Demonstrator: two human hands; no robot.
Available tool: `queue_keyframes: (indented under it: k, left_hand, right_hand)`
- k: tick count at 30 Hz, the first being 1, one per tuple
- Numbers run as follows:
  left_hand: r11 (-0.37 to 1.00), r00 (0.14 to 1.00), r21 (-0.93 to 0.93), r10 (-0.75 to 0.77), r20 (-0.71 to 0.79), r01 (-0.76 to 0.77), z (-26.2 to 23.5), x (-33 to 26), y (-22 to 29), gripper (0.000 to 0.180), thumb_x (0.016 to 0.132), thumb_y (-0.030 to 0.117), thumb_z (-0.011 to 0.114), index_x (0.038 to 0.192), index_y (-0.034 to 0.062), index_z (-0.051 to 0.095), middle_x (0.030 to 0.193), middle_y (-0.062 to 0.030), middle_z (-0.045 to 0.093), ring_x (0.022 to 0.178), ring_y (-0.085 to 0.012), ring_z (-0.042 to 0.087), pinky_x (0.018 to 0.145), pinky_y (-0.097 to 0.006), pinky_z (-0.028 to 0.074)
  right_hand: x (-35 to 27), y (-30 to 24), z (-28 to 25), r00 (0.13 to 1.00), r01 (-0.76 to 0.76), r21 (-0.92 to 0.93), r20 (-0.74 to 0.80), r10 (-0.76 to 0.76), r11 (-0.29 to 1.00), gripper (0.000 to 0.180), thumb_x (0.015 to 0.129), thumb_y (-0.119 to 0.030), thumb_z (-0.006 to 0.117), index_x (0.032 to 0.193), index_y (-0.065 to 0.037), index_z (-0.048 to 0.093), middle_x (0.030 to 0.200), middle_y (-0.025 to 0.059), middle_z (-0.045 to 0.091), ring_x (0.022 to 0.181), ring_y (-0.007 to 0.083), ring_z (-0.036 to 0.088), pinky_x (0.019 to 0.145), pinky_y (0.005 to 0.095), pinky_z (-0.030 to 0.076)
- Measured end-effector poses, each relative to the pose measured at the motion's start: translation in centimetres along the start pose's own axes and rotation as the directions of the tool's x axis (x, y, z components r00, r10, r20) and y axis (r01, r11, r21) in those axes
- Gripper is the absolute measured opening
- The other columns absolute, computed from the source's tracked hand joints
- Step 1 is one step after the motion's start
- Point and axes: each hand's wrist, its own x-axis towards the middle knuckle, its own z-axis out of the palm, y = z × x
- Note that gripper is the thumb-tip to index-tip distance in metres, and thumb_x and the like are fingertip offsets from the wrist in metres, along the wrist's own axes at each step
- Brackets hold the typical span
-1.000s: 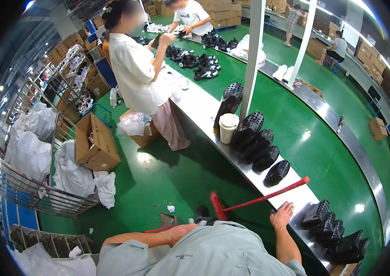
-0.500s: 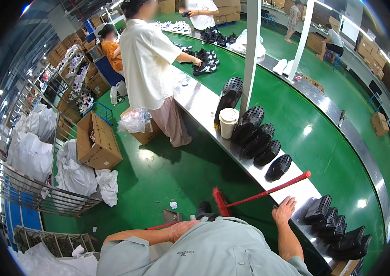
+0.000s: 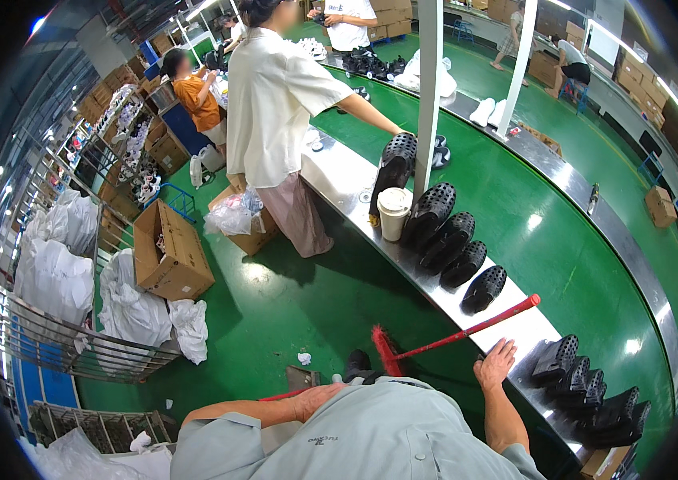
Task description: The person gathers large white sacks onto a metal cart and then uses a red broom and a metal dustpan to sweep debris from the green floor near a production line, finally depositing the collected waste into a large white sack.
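At bench edge: right hand [image 3: 496, 364] flat, fingers spread, resting on steel ledge [image 3: 515, 332] beside red broom [image 3: 443, 342] leaning there. Left hand [image 3: 312, 400] open on hip, holding nothing. Perforated black rubber clogs [image 3: 587, 388] just right, more clogs [image 3: 451, 236] further along. Paper cup [image 3: 393, 214] upright beyond. Glossy green conveyor [image 3: 579, 240], green floor.

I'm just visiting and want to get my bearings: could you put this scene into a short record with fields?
Place: workshop with green floor and a curved green conveyor
Right hand: open, resting on the metal bench edge
Left hand: against the person's own body, empty
Nearest the right hand: red broom leaning on the bench
On the bench: black perforated shoes, paper cup
Others: co-worker in a white shirt
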Motion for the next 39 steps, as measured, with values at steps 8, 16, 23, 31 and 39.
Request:
queue_keyframes:
  k: [8, 16, 23, 31, 39]
  left_hand:
    - [0.999, 1.000, -0.039, -0.024, -0.012, 0.024, -1.4, 1.0, 1.6, 0.067, 0.078, 0.024, 0.061, 0.135, 0.0006, 0.034, 0.130, -0.0198, 0.042, 0.120, -0.0356, 0.045, 0.102, -0.040, 0.038]
    - [0.985, 0.996, -0.146, -0.087, 0.002, 0.086, -1.5, 0.7, 1.3, 0.066, 0.081, 0.025, 0.060, 0.136, 0.0015, 0.032, 0.129, -0.0193, 0.043, 0.118, -0.0353, 0.046, 0.101, -0.040, 0.039]
    - [0.993, 0.999, -0.111, -0.035, -0.019, 0.033, -2.1, 1.2, 1.9, 0.065, 0.081, 0.025, 0.059, 0.136, 0.0014, 0.034, 0.130, -0.0192, 0.042, 0.118, -0.0356, 0.046, 0.102, -0.040, 0.038]
    - [0.998, 1.000, -0.068, -0.002, -0.019, 0.001, -1.5, 1.2, 1.2, 0.066, 0.080, 0.023, 0.061, 0.136, 0.0008, 0.033, 0.130, -0.0191, 0.042, 0.117, -0.0356, 0.047, 0.101, -0.040, 0.040]
    - [0.995, 0.998, -0.102, -0.025, -0.051, 0.020, -1.0, 1.0, 0.7, 0.063, 0.080, 0.027, 0.064, 0.133, 0.0043, 0.038, 0.128, -0.0170, 0.046, 0.115, -0.0322, 0.049, 0.099, -0.038, 0.041]
  right_hand:
    - [0.1, 0.1, -0.2, 1.000, 0.009, 0.016, -0.018, -0.008, 1.000, 0.088, 0.064, -0.012, 0.062, 0.140, 0.006, 0.024, 0.147, 0.0295, 0.018, 0.137, 0.0449, 0.020, 0.111, 0.0504, 0.021]
    - [-0.1, -0.3, -0.4, 1.000, -0.008, 0.032, 0.003, 0.008, 0.999, 0.088, 0.064, -0.013, 0.063, 0.140, 0.007, 0.022, 0.146, 0.0292, 0.019, 0.136, 0.0451, 0.020, 0.111, 0.0505, 0.020]
    - [0.1, -0.1, 0.3, 1.000, -0.003, 0.028, -0.015, 0.003, 1.000, 0.090, 0.063, -0.013, 0.062, 0.140, 0.008, 0.022, 0.146, 0.0304, 0.018, 0.136, 0.0464, 0.020, 0.110, 0.0522, 0.020]
    - [0.0, -0.4, -0.2, 1.000, -0.016, 0.017, -0.005, 0.016, 1.000, 0.090, 0.065, -0.014, 0.066, 0.141, 0.007, 0.021, 0.147, 0.0289, 0.018, 0.137, 0.0447, 0.019, 0.111, 0.0503, 0.021]
    - [-0.6, -0.4, -1.0, 1.000, 0.000, 0.012, 0.008, 0.000, 1.000, 0.086, 0.066, -0.014, 0.062, 0.140, 0.008, 0.024, 0.146, 0.0301, 0.020, 0.136, 0.0457, 0.020, 0.111, 0.0515, 0.021]
